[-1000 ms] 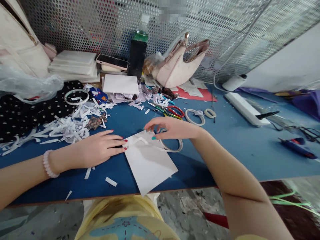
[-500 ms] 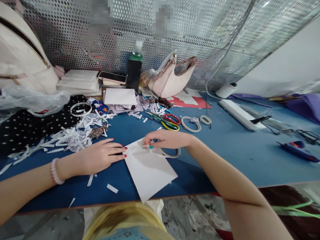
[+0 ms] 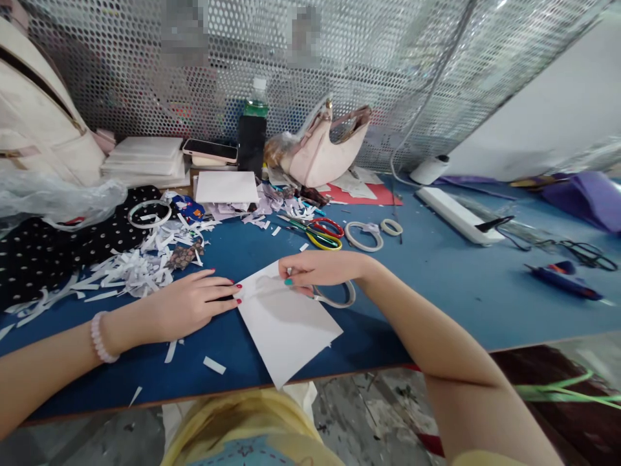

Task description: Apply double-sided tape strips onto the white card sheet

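Note:
A white sheet of paper (image 3: 291, 336) lies slanted near the table's front edge, one corner reaching over that edge. Fingers stretched out flat, my left hand (image 3: 182, 307) rests on the table with its fingertips at the paper's upper left corner. Over the paper's upper right side, my right hand (image 3: 320, 266) is closed, thumb against curled fingers. A white roll of tape (image 3: 350, 296) shows beneath it, its near side at the fingers and partly hidden by the hand. Red-and-yellow-handled scissors (image 3: 323, 236) lie just beyond.
Paper strips (image 3: 140, 265) are heaped to the left by a polka-dot cloth (image 3: 63, 249). Two more tape rolls, one large (image 3: 363, 238) and one small (image 3: 391, 227), lie behind my right hand. A power strip (image 3: 458, 217) and a blue cutter-like tool (image 3: 565, 281) are at right.
My right hand and the tape roll have shifted slightly right over the paper. The pale strip seen by the right thumb no longer stands out. My left hand stays at the corner.

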The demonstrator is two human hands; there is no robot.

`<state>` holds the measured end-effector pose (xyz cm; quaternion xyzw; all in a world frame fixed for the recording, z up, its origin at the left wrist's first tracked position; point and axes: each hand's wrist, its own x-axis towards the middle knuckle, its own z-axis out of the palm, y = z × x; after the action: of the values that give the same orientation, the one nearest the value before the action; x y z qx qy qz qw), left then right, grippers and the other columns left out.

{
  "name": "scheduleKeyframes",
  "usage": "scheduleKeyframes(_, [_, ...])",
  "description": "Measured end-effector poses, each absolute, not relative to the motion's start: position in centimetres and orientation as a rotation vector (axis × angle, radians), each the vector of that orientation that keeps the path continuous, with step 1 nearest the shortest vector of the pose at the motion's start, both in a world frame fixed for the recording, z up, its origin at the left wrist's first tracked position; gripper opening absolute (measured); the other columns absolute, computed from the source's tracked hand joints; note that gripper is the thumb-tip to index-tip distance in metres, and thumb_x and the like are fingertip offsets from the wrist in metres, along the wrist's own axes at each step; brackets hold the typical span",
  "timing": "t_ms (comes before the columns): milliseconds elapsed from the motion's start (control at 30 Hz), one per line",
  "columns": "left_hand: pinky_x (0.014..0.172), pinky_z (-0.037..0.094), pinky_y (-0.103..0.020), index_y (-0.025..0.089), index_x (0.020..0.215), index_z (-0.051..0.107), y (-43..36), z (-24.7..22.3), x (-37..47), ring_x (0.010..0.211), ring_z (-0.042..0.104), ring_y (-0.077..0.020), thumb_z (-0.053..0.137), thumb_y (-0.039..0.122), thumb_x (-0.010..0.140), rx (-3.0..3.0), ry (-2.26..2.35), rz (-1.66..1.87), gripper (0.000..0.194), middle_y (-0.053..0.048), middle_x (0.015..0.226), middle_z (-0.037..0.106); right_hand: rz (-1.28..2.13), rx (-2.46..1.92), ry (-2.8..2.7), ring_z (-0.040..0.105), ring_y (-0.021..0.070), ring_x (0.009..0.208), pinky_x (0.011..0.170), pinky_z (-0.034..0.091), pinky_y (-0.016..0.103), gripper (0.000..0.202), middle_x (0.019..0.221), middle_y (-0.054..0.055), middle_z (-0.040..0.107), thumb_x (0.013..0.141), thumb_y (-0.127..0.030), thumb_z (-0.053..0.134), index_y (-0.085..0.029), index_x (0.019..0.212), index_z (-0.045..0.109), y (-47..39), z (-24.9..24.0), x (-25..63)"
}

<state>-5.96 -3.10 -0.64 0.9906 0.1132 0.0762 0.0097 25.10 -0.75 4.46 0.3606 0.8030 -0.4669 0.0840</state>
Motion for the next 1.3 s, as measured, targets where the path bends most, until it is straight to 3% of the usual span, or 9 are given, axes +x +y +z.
scheduleKeyframes(133, [0.117, 0.03, -0.041, 0.018, 0.128, 0.062, -3.1, -0.6, -5.9, 0.126, 0.056, -0.0218, 0.05, 0.009, 0.092, 3.094, 0.372, 0.221, 0.039, -0.009, 0.133, 0.064, -1.317, 1.075, 2.364, 0.052, 0.0114, 0.057, 0.062, 0.038, 0.024, 0.002, 0.059, -0.005, 0.056, 0.087, -0.02, 0.046, -0.021, 0.087, 0.045, -1.1, 5.0, 24.9])
scheduleKeyframes(367, [0.115, 0.033, -0.043, 0.018, 0.128, 0.062, -3.2, -0.2, -5.6, 0.126, 0.056, -0.0226, 0.048, 0.007, 0.091, 3.097, 0.377, 0.193, 0.041, -0.009, 0.133, 0.064, -1.167, 1.165, 2.416, 0.043, 0.0106, 0.053, 0.053, 0.033, 0.023, 0.028, 0.061, -0.007, 0.051, 0.084, -0.034, 0.058, -0.02, 0.105, 0.045, -1.5, 5.4, 24.8])
scheduleKeyframes(500, [0.115, 0.034, -0.043, 0.017, 0.127, 0.062, -3.3, -0.2, -5.6, 0.126, 0.057, -0.0235, 0.048, 0.007, 0.092, 3.106, 0.369, 0.201, 0.04, -0.01, 0.133, 0.064, -1.116, 1.124, 2.496, 0.051, 0.0119, 0.063, 0.06, 0.038, 0.024, 0.018, 0.072, -0.001, 0.058, 0.085, -0.034, 0.055, -0.017, 0.089, 0.055, -1.3, 5.4, 25.1])
scheduleKeyframes(733, [0.117, 0.032, -0.044, 0.017, 0.131, 0.06, -3.4, -0.8, -5.8, 0.127, 0.056, -0.0232, 0.048, 0.009, 0.093, 3.096, 0.37, 0.2, 0.04, -0.011, 0.133, 0.064, -1.045, 1.128, 2.617, 0.06, 0.0165, 0.078, 0.074, 0.043, 0.028, 0.024, 0.084, 0.006, 0.067, 0.086, -0.032, 0.051, -0.015, 0.076, 0.067, -0.7, 4.8, 25.8])
scheduleKeyframes(833, [0.114, 0.036, -0.045, 0.016, 0.13, 0.06, -3.5, -0.9, -5.8, 0.126, 0.056, -0.0254, 0.046, 0.008, 0.094, 3.092, 0.375, 0.217, 0.04, -0.012, 0.133, 0.063, -1.113, 1.162, 2.663, 0.063, 0.0183, 0.085, 0.079, 0.046, 0.029, 0.023, 0.094, 0.008, 0.07, 0.085, -0.033, 0.055, -0.016, 0.084, 0.07, -0.4, 4.6, 26.3])
scheduleKeyframes(1000, [0.112, 0.039, -0.046, 0.016, 0.129, 0.061, -3.5, -1.0, -5.8, 0.126, 0.056, -0.0272, 0.044, 0.009, 0.094, 3.076, 0.376, 0.248, 0.039, -0.012, 0.134, 0.063, -1.346, 1.587, 2.465, 0.069, 0.0191, 0.075, 0.062, 0.052, 0.027, 0.03, 0.091, 0.007, 0.072, 0.078, -0.036, 0.065, -0.017, 0.1, 0.066, 0.0, 4.8, 27.2])
scheduleKeyframes(1133, [0.115, 0.036, -0.045, 0.017, 0.129, 0.061, -3.5, -1.1, -5.8, 0.126, 0.056, -0.0244, 0.044, 0.008, 0.094, 3.059, 0.38, 0.25, 0.04, -0.011, 0.135, 0.062, -1.814, 1.82, 2.221, 0.074, 0.0224, 0.079, 0.048, 0.051, 0.023, 0.033, 0.093, 0.007, 0.072, 0.079, -0.046, 0.069, -0.02, 0.096, 0.061, 0.4, 5.0, 28.2])
scheduleKeyframes(1300, [0.113, 0.04, -0.044, 0.016, 0.125, 0.064, -3.5, -0.9, -5.6, 0.121, 0.061, -0.0237, 0.045, 0.008, 0.094, 3.079, 0.362, 0.3, 0.037, -0.012, 0.131, 0.065, -2.114, 1.902, 2.084, 0.074, 0.0245, 0.089, 0.054, 0.057, 0.022, 0.042, 0.095, 0.009, 0.072, 0.072, -0.052, 0.078, -0.017, 0.089, 0.061, 0.6, 4.9, 29.1])
